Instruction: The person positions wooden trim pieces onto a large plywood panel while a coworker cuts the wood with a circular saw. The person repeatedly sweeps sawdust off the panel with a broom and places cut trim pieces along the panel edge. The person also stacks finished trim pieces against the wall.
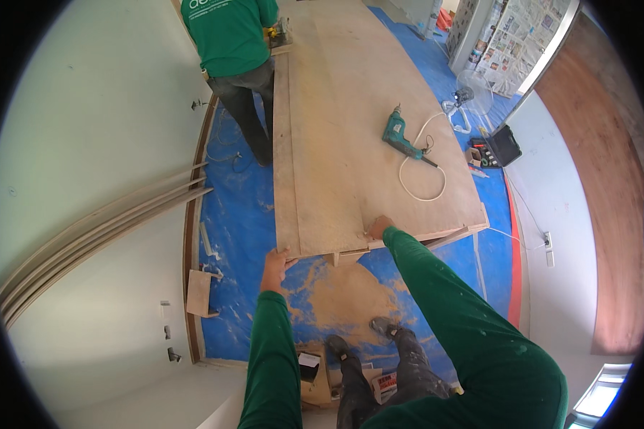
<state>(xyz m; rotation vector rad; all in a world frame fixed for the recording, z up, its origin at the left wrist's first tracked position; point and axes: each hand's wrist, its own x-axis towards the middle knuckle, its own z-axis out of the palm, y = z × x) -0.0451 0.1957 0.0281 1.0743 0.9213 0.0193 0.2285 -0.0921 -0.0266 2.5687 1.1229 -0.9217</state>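
A long wooden panel (350,143) stretches away from me, raised above the floor, with a narrow strip (286,207) along its left side. At the near left corner, my left hand (275,269) grips the panel's edge. My right hand (380,227) rests by the near edge, right of the middle, with its fingers closed; whatever is in them is too small to make out. Beyond it a green corded drill (401,134) lies on the panel, its white cord looped beside it. A short wood block (342,257) juts out below the near edge.
A person in a green shirt (229,36) stands at the panel's far left. Blue sheeting (236,214) with sawdust (350,293) covers the floor. Long boards (100,232) lean along the left wall. A clear-bladed fan (472,93) and an open toolbox (495,149) sit at right.
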